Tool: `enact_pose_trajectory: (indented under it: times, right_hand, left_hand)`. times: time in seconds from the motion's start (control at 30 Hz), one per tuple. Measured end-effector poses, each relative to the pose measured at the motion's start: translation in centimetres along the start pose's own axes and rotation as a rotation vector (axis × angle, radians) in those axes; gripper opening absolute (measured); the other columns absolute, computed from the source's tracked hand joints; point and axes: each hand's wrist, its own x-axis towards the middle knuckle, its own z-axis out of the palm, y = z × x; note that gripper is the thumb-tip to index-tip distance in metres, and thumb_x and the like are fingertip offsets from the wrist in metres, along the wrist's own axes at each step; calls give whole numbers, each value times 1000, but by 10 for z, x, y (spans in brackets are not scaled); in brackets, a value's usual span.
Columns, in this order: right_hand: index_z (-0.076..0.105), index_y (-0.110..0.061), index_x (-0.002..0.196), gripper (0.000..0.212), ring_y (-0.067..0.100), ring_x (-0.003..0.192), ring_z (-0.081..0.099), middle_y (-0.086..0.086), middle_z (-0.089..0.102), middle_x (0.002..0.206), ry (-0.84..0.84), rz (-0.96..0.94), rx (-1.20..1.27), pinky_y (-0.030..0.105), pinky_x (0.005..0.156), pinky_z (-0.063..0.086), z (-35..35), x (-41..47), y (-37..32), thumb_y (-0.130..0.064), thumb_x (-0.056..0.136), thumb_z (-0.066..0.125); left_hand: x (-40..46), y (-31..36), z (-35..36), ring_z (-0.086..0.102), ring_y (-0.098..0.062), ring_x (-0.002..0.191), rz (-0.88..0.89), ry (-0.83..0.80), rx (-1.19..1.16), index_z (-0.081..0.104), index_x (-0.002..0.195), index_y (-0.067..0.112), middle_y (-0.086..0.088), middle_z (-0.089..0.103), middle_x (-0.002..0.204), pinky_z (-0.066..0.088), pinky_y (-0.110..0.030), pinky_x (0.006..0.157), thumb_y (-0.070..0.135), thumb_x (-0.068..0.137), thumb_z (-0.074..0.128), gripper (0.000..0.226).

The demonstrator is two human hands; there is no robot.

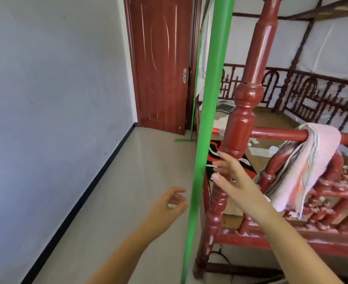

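Head view. A: Fingers loosely curled on left hand [169, 203], empty, just beside green pole [210, 99]. Right hand [230, 175] fingers straight, spread, empty, at bedpost [245, 119]. Pole upright between hands.
B: Reaching step, probably. Next: close around pole.

The green pole [208, 111] rises just beside the red bedpost [243, 119], with only a narrow gap between them, where the right hand [230, 175] sits. Left of the pole, floor [128, 191] lies open to the wall [56, 99]. A towel [308, 167] draped over the bed rail [275, 135] blocks the right.
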Motion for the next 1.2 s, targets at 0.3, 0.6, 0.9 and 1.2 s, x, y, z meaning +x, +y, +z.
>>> enact_pose_trajectory:
  times: [0.3,0.6,0.9,1.2]
  right_hand:
    - [39,-27,128,47,5,108,54,-8,60,111,-108,12,-44,23,94,46,31,22,7,-20,86,56]
    - [48,-38,102,30,5,100,59,-10,64,102,-153,-33,-1,23,87,48,36,27,4,-14,85,57]
    - [55,-28,93,17,9,96,62,-4,67,98,-384,-106,109,28,83,52,115,43,-27,-15,83,60]
    - [57,-22,88,14,12,86,65,1,70,92,-536,-183,171,44,84,54,251,53,-79,-13,79,64]
  left_hand:
    - [20,-18,42,54,-10,93,-172,-128,82,51,107,18,-2,58,105,42,-19,75,31,83,56,27]
    - [15,-42,52,54,-18,86,-216,-32,168,47,93,18,-8,57,95,43,-27,74,24,87,48,9]
    - [-25,-62,-26,57,-31,98,-321,181,226,51,100,9,-20,61,102,45,-46,91,26,86,51,22]
    - [-89,-89,-144,58,-32,98,-404,435,293,48,93,17,-20,64,106,46,-43,89,26,86,52,12]
